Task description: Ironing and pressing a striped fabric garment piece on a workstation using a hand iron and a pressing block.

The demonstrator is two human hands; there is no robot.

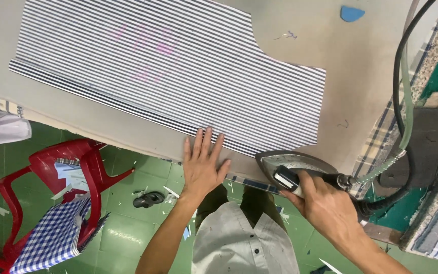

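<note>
The striped fabric piece (178, 71) lies flat on the padded pressing table (361, 56), and everything here is placed by it. At its near edge the left hand (202, 165) lies flat and spread, fingers on the stripes, pinning the cloth. Just beside the fabric's near right corner, the right hand (328, 208) is wrapped around the handle of a steam iron (292, 165), its nose just off the cloth's edge — hose and cord (399, 86) trail off beyond the fabric's right side. This looks like the pressing step along the near hem; the stroke calls for keeping the cloth taut and fingers clear of the soleplate.
</note>
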